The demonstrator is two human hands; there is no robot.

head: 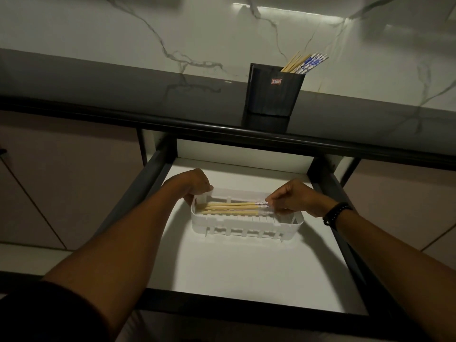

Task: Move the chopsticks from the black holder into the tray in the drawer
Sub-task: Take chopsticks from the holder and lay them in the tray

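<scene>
A black holder stands on the counter near its front edge, with several chopsticks leaning out to the right, some plain wood, some with blue-and-white tops. Below it, a white slotted tray sits in the open drawer. A few wooden chopsticks lie lengthwise in the tray. My left hand grips the tray's left end wall. My right hand pinches the chopsticks' patterned right ends, just above the tray's right part.
The drawer has a white floor and dark side rails. The dark glossy counter overhangs the drawer's back, with a marble backsplash behind. Cabinet fronts flank the drawer on both sides. A black band is on my right wrist.
</scene>
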